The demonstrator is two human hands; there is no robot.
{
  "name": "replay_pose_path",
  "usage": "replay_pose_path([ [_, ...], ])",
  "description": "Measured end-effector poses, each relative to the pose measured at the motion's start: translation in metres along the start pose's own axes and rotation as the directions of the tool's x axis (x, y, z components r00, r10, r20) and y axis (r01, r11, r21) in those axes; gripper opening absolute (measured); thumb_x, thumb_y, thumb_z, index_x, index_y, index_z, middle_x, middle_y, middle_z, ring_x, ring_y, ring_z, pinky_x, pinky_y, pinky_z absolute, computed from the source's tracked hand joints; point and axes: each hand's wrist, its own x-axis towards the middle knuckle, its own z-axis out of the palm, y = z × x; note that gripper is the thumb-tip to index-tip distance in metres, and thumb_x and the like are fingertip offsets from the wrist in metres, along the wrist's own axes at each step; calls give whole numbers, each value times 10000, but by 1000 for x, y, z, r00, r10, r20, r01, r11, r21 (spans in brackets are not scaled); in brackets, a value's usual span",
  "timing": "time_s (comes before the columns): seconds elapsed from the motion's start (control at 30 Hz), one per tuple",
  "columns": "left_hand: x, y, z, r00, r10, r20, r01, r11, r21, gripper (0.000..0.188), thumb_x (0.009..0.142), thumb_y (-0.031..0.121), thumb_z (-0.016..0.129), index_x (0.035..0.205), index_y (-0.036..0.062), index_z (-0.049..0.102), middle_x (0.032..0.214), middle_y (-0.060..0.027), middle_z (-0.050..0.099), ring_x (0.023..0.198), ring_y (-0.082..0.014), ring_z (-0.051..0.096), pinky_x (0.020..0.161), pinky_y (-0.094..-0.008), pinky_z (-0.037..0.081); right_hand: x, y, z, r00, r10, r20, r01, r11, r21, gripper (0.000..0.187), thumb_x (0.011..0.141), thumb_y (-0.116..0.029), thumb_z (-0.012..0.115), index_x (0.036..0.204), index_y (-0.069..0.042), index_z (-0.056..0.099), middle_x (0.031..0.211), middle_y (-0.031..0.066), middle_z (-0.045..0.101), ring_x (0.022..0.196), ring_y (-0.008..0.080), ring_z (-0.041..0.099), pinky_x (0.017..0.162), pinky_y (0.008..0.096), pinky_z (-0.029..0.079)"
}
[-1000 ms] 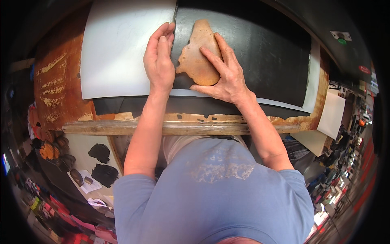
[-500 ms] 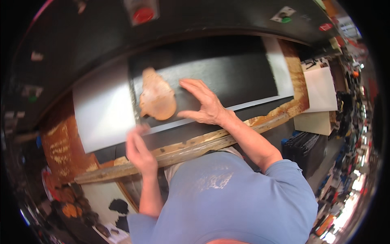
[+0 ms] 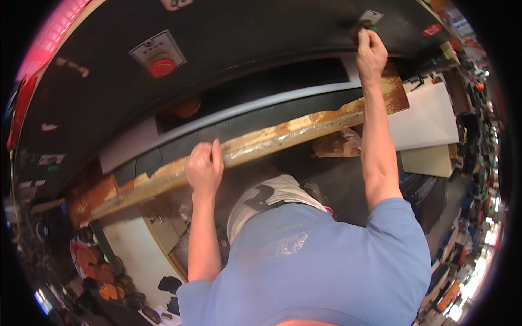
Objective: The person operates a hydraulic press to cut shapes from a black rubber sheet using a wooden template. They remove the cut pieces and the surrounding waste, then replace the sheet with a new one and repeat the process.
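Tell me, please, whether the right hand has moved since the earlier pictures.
Yes. Judged against the green button on the dark machine, the right hand has moved forward and to the right, and is now right beside that button.

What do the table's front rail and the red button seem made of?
Front rail: probably wood, brown and worn, with a glossy, film-like surface, judging by its streaky highlights.
Red button: likely smooth plastic, from its even colour and moulded-looking round shape.
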Motion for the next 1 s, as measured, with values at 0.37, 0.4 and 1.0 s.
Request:
replay_pose_path([
  [0.37, 18, -2, 0, 992, -124, -18, 125, 991, 52, 389, 997, 180, 717, 687, 27, 538, 700, -157, 613, 658, -394, 619, 595, -494, 479, -173, 10, -20, 880, 72, 470, 88, 946, -311, 221, 970, -198, 746, 836, -25, 717, 750, 97, 669, 649, 257, 644, 627, 376, 500],
  [0.4, 19, -2, -1, 991, -133, -14, 133, 990, 44, 391, 997, 184, 719, 687, 28, 540, 702, -155, 614, 658, -393, 619, 594, -493, 478, -172, 8, -18, 887, 52, 460, 103, 947, -306, 207, 961, -195, 749, 837, -32, 724, 763, 113, 674, 655, 283, 650, 631, 387, 505],
  [1.0, -7, -5, 0, 986, -167, -20, 166, 986, -22, 328, 950, 143, 750, 705, 12, 575, 727, -164, 621, 698, -385, 632, 635, -483, 497, -188, -15, 4, 837, 359, 413, -344, 932, -112, 190, 995, -164, 756, 881, -12, 744, 666, -56, 560, 638, 21, 469, 573, 248, 406],
])
